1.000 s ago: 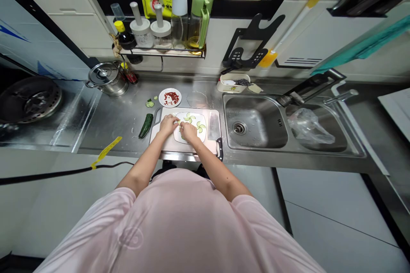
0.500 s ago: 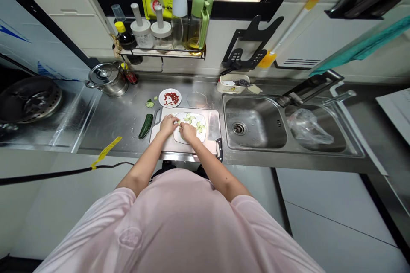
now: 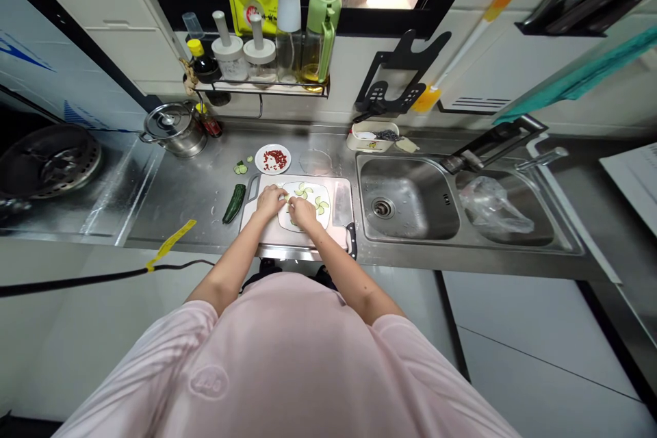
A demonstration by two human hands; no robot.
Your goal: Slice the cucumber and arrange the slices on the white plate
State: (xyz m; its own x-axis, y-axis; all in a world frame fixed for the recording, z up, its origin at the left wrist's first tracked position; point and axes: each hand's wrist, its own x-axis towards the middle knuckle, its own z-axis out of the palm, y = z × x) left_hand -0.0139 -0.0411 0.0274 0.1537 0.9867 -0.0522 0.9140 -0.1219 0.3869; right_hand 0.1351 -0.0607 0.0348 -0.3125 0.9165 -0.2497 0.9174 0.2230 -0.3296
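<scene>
Left hand (image 3: 269,200) and right hand (image 3: 302,212) close together over a white plate (image 3: 324,222) mid cutting board (image 3: 250,219), fingers apparently pinching a cucumber slice (image 3: 304,189), grip hard to tell, cleaver (image 3: 343,202) along the board's right edge

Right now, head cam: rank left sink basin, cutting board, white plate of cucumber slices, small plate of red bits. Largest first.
1. Left sink basin and cutting board: about equal in this view, so I won't rank them.
2. White plate
3. Small plate

L hand (image 3: 269,200): cucumber (image 3: 235,202) just past cutting board (image 3: 263,185) edge. R hand (image 3: 302,212): cleaver (image 3: 343,202) blocks. Fwd: path over board, then small plate (image 3: 272,148).
</scene>
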